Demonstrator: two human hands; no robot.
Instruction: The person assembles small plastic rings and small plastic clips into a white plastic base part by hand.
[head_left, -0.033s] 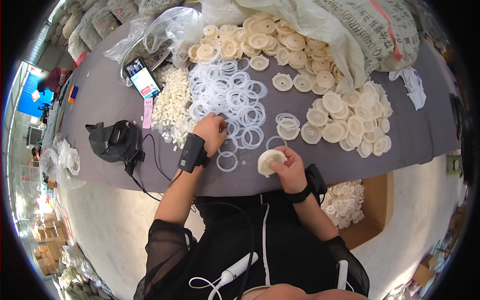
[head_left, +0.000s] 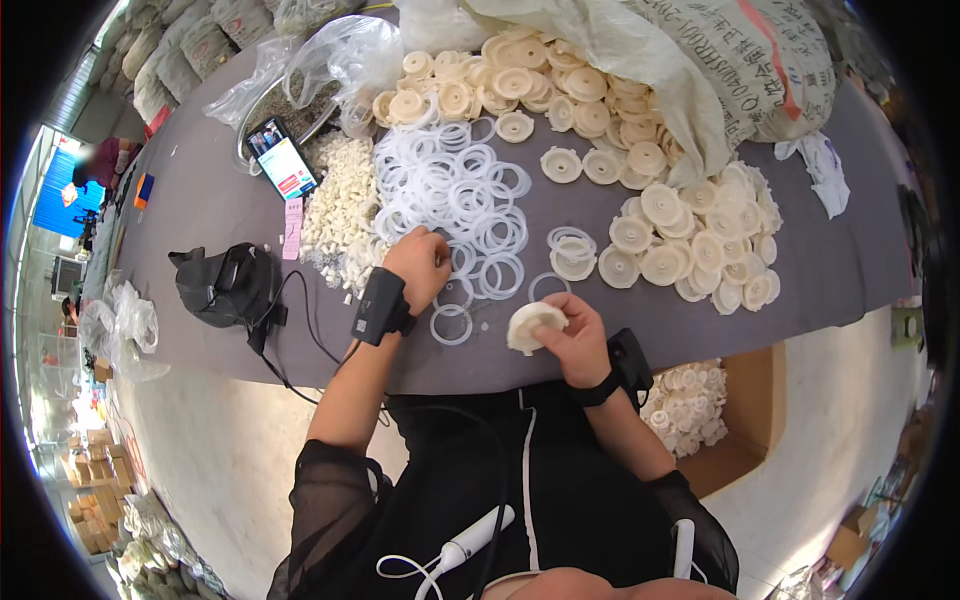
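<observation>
Clock: I read it from the worker's side of the grey table [head_left: 700, 335], twelve being the far edge.
Right hand [head_left: 580, 340]: thumb and fingers pinched firmly on one cream disc [head_left: 524, 326], which sits at nine o'clock of the knuckles, tilted, just above the near part of the tabletop.
Left hand [head_left: 418, 268]: apart from the right one, at its ten o'clock; fingers curled down at the edge of the white rings [head_left: 440, 170]. From here I cannot tell whether they grip anything.
Rings: heaped toward the left hand's one o'clock; a stray ring [head_left: 433, 328] lies flat at its five.
Flat discs: a pile [head_left: 715, 225] at the right hand's two o'clock, a larger far pile [head_left: 515, 82] at twelve, and a loose disc [head_left: 572, 268] at twelve, nearer, overlapped by rings.
Small cream pieces [head_left: 340, 195]: spilled between the left hand's ten and eleven.
Phone [head_left: 284, 165]: lit, at the left hand's ten, with a pink slip [head_left: 292, 235] just beside it.
Woven sack [head_left: 735, 70]: slumped at the right hand's one o'clock.
Cardboard box [head_left: 757, 395]: below the table edge at four, holding pale parts [head_left: 685, 405].
Black cap [head_left: 228, 285]: nine o'clock of the left hand.
</observation>
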